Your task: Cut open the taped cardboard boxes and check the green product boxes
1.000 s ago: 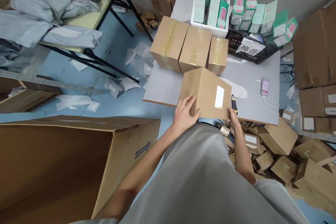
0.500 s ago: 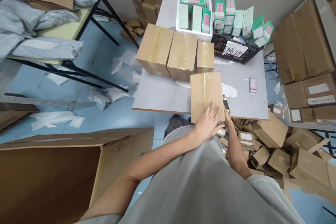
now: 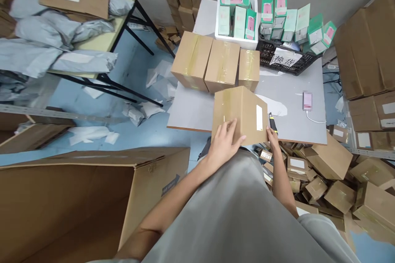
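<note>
A taped cardboard box (image 3: 251,109) is tilted at the table's front edge, close against my body. Its right face, bearing a white label (image 3: 259,117), is turned toward me. My left hand (image 3: 224,141) rests on the box with fingers spread on the taped face and the thumb across the edge. At the lower right corner, my right hand (image 3: 272,136) has its fingers closed on the box; part of its grip is hidden. Right beside those fingers is a black and yellow utility knife (image 3: 273,123), seemingly lying on the table.
Three taped boxes (image 3: 222,63) stand behind on the table (image 3: 193,109). Green and white packages fill a white bin (image 3: 237,42) and a black crate (image 3: 296,68). A phone (image 3: 307,100) lies right. Loose cartons (image 3: 316,189) heap below; a large open carton (image 3: 160,181) stands left.
The box has turned and tilted, so its labelled side now shows. My left hand has shifted left over it, and my right hand has moved to its lower right corner. The view has swung slightly.
</note>
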A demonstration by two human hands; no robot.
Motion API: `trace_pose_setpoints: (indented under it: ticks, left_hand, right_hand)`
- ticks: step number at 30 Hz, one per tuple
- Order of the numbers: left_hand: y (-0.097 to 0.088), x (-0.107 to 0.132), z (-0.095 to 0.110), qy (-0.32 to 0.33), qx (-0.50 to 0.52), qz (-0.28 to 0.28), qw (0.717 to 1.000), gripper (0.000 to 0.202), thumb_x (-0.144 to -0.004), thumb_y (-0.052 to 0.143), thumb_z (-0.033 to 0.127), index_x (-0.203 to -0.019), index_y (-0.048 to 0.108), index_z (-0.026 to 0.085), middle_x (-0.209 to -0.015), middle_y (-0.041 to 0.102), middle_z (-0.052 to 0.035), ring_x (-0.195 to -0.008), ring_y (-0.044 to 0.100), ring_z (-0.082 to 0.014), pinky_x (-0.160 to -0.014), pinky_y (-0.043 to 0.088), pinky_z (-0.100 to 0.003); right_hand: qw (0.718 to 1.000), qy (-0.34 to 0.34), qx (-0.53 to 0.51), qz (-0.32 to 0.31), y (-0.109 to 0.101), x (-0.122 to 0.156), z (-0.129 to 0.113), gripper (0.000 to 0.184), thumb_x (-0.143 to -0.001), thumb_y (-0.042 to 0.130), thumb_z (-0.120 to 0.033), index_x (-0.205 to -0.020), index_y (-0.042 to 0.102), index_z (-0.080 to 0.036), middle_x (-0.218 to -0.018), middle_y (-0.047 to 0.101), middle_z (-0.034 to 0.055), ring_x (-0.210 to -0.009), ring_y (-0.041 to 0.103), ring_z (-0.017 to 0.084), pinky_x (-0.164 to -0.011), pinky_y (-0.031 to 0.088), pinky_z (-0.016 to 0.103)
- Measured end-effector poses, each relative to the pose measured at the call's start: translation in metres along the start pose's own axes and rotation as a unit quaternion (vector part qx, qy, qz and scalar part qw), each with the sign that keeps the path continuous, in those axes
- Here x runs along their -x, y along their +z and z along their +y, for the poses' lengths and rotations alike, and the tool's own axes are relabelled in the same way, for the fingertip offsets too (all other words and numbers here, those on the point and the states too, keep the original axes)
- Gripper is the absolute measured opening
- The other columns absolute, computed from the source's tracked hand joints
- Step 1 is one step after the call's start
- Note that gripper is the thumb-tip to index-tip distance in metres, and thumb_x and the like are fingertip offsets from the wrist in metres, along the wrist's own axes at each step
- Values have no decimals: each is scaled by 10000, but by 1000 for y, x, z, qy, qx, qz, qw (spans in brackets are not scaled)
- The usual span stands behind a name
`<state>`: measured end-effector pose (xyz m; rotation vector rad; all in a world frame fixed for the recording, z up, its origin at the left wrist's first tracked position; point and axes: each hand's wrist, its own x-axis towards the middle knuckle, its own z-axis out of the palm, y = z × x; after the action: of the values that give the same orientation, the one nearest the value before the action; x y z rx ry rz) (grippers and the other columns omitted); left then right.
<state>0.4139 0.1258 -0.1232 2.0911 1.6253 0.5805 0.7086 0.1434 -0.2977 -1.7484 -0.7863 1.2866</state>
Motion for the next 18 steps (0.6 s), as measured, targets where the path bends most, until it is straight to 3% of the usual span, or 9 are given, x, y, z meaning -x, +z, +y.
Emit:
trace_pose_setpoints:
  ticks: [5, 10, 15, 18]
  left_hand:
    - [-6, 4, -37, -78, 13, 29, 996, 596, -1156, 544, 527, -1624, 599, 163, -1401, 676, -200, -1353, 694, -359, -1190, 580, -517]
    - [-5, -7, -72, -139, 7, 29, 990, 661, -1136, 553, 528, -1680, 540, 151, -1352, 685, -213, -1322, 700, -401, -1133, 594, -536]
    - [-8, -27, -126, -220, 34, -17, 975, 821, -1057, 675, 628, -1727, 511, 183, -1380, 672, -212, -1271, 723, -421, -1107, 586, -528]
    - [-7, -35, -164, -255, 76, -59, 962, 764, -1042, 707, 614, -1680, 586, 212, -1332, 684, -185, -1204, 744, -395, -1101, 584, -506]
  right_hand:
    - [1000, 16, -22, 2, 15, -8, 17, 752, -805, 775, -812, -1217, 810, -184, -1361, 830, 174, -1247, 755, 349, -1079, 629, 501]
    - [999, 5, -25, 48, 35, -3, 20, 774, -800, 766, -785, -1258, 789, -162, -1385, 817, 206, -1331, 738, 366, -1144, 606, 525]
    - [998, -35, 17, 59, 58, 6, 9, 772, -845, 700, -773, -1302, 766, -155, -1394, 810, 221, -1348, 741, 366, -1176, 589, 533]
    - [995, -52, 59, 69, 72, 14, -3, 805, -857, 667, -787, -1330, 760, -142, -1397, 808, 224, -1349, 731, 367, -1163, 595, 533]
